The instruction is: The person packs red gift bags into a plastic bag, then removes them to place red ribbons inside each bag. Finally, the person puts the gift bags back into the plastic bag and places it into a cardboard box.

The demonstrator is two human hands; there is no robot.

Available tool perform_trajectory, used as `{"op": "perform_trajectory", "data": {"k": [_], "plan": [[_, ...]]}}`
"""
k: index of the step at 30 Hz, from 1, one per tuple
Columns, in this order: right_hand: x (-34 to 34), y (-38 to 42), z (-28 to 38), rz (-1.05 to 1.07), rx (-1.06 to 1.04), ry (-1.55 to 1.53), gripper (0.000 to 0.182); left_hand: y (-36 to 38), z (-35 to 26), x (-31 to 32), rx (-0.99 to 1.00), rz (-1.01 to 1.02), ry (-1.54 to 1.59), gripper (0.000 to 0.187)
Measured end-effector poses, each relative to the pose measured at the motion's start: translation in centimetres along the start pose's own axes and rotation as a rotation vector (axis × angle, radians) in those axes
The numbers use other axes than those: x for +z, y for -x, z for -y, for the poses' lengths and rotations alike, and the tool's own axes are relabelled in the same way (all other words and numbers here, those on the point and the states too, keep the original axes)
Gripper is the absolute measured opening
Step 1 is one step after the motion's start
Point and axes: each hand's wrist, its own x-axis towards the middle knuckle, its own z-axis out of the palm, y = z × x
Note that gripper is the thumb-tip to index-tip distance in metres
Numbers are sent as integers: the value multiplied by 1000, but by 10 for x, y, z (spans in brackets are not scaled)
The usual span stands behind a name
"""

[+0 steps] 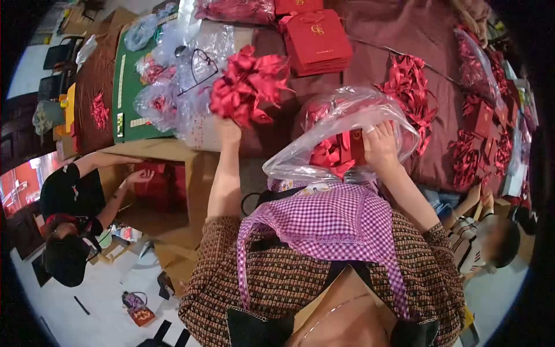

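Observation:
My left hand (230,128) is raised, with a loose bunch of red ribbons (251,87) spilling over it and hiding most of the fingers. Against the front of my body, a clear plastic bag (295,151) lies open at the table edge. Red ribbons (332,156) and a red piece with a gold mark (356,139) show inside it. My right hand (380,144) is at the bag's mouth, its fingers closed on the plastic; whether it also grips something inside cannot be made out.
Stacked red gift bags (318,43) with gold print stand ahead. More red ribbons (407,87) lie at right. Eyeglasses (199,72) rest on plastic by a green cutting mat (130,75). A person (72,196) reaches into a cardboard box (193,191) at left; another person (485,237) works at right.

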Motion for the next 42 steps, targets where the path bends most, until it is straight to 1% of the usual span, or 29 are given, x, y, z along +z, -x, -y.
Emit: {"op": "perform_trajectory", "data": {"k": [2,3,4,5,8,9,10,11,12,16,19,21,22,24,25,26,27,28,30,31,32,33,34,35,36,37,38,40,42], "plan": [[-2,-1,-1,14,7,12,28,10,25,-39,1030,479,-1302,37],[-2,1,0,31,1,2,28,21,27,-37,1021,470,-1302,37],[-2,0,3,-4,9,43,28,38,22,-38,919,448,-1188,37],[-3,-3,0,-9,3,48,28,31,27,-14,826,437,-1066,37],[-2,-3,2,-11,-14,43,29,50,27,17,540,384,-718,37],[-2,-2,2,-9,-14,44,29,40,21,50,440,366,-601,37],[-2,-2,1,-6,-10,36,28,67,18,33,342,349,-484,37],[-2,-4,1,-4,-9,25,28,77,19,42,248,331,-366,37],[-4,-4,3,-5,-15,20,28,63,1,27,-90,541,-84,36],[-4,-8,5,-15,-3,3,29,34,-9,8,-207,560,-68,37],[-4,-6,4,21,-3,19,31,42,-17,8,-308,694,-204,38],[-7,-9,8,31,-11,34,35,62,-16,28,-115,527,-295,40],[-4,-8,7,45,-8,29,35,80,-10,41,217,416,-422,41],[-5,-7,6,61,0,-11,37,93,-25,53,157,462,-399,43],[-3,-6,3,64,-17,-11,38,129,-14,72,354,516,-478,41],[-2,-5,1,69,-31,-9,39,159,-13,91,338,338,-553,39],[-2,-5,-1,139,-22,32,46,158,-23,91,471,306,-652,43],[1,-5,-2,132,-19,14,50,168,-26,99,393,432,-581,37],[-3,-8,-2,151,-36,3,58,209,-4,117,461,562,-576,39],[-6,-10,-1,141,-24,-38,57,249,21,127,463,561,-637,46],[-7,-12,-1,128,-15,-81,56,199,-14,110,273,800,-716,52],[-5,-9,0,51,3,-101,54,148,-50,95,73,1032,-789,58],[-5,-9,-1,55,14,-97,52,180,-6,109,375,764,-1031,60],[-5,-8,-2,62,26,-93,49,182,12,119,71,932,-987,60],[5,-7,-7,44,20,-209,44,184,29,128,-240,1081,-924,60],[3,-6,-8,39,23,-207,44,229,68,147,-136,895,-990,57],[3,-8,-15,39,26,-209,44,201,77,148,-230,841,-1277,51],[-3,-3,-20,41,32,-215,44,194,109,145,-370,985,-1193,43],[-14,15,-14,39,46,-221,43,159,133,136,-525,1200,-1123,42]]}}
